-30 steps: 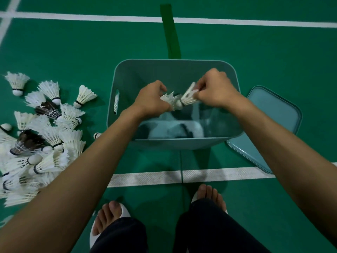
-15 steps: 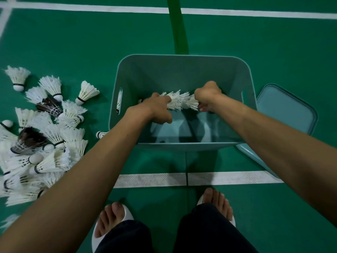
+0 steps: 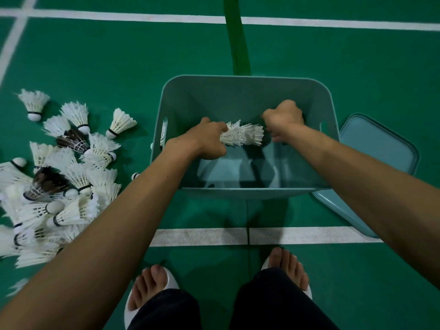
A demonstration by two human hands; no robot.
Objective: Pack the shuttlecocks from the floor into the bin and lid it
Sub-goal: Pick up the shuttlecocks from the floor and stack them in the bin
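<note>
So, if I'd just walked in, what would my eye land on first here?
Two bare hands reach into a teal plastic bin: the left hand grips a nested row of white feather shuttlecocks, the right hand curled at its other end. Left of the bin, a heap of white and dark shuttlecocks sprawls on the green court floor; the flat teal lid lies on the bin's right.
</note>
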